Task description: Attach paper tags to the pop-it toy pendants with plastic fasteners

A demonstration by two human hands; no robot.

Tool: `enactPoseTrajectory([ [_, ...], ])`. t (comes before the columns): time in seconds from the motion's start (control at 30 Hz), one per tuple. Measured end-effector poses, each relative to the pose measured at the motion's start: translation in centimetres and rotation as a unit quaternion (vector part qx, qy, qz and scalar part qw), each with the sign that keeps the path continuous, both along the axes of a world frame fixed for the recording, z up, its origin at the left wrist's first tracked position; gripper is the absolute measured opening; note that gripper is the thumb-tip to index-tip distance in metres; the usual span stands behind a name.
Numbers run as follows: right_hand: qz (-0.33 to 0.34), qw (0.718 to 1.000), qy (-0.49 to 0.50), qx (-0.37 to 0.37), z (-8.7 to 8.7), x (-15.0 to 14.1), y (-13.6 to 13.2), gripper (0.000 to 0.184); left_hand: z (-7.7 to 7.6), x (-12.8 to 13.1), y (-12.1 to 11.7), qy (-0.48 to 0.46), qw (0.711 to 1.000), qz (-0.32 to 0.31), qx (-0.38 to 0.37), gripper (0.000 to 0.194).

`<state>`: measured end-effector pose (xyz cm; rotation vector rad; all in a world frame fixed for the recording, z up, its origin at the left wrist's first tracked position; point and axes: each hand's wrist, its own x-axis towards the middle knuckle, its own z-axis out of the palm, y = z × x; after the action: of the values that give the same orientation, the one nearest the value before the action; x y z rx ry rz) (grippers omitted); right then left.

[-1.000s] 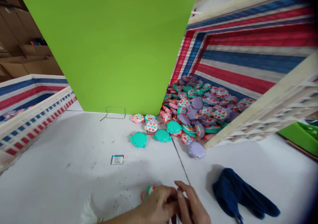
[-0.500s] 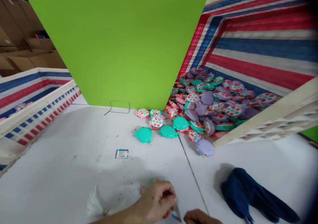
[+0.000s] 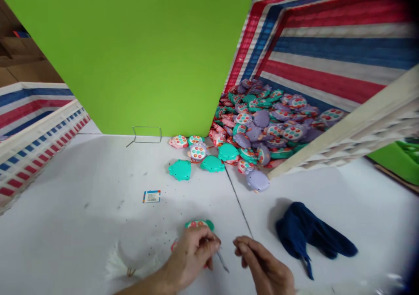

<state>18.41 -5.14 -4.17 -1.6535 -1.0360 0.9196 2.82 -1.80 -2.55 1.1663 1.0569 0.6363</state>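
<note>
My left hand (image 3: 193,253) is closed in a pinch on a thin card (image 3: 223,262), seen nearly edge-on and sticking out below the fingertips. Just beyond and partly under this hand lies a green and white toy (image 3: 199,224) with red spots; the rest of it is covered. A bit of red cord (image 3: 174,244) shows at the hand's left side. My right hand (image 3: 263,264) is held a short way to the right, thumb and fingers pressed together. Whatever is between those fingertips, if anything, is too small to see.
Several animal-shaped toys (image 3: 212,164) lie ahead, before a heap in a striped-lined crate (image 3: 343,107). A small printed card (image 3: 152,196), a bundle of white threads (image 3: 119,260), a bent wire frame (image 3: 147,142) and dark blue cloth (image 3: 307,234) lie around. A green panel (image 3: 140,59) stands behind.
My right hand has risen into fuller view, apart from the left. The card under my left hand has turned nearly edge-on, and more of the green toy shows. The whole view has shifted slightly.
</note>
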Motion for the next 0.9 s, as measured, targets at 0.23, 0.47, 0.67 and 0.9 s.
enactPoseTrajectory([
  [0.23,0.045,0.922,0.384,-0.019,-1.2,-2.1,0.6,0.014,0.6,0.1,0.4,-0.006,1.0,-0.01,-0.002,0.015],
  [0.47,0.062,0.857,0.511,-0.027,-1.8,-2.7,0.7,0.01,0.5,0.1,0.7,0.028,1.0,-0.006,0.009,0.022],
  [0.67,0.066,0.867,0.493,-0.033,-2.3,-2.6,0.6,0.011,0.4,0.3,1.0,0.045,0.999,-0.007,0.007,0.022],
  [0.9,0.096,0.93,0.353,-0.025,-2.3,-2.5,0.4,0.01,0.2,-0.1,1.1,0.056,0.998,-0.017,0.018,0.021],
])
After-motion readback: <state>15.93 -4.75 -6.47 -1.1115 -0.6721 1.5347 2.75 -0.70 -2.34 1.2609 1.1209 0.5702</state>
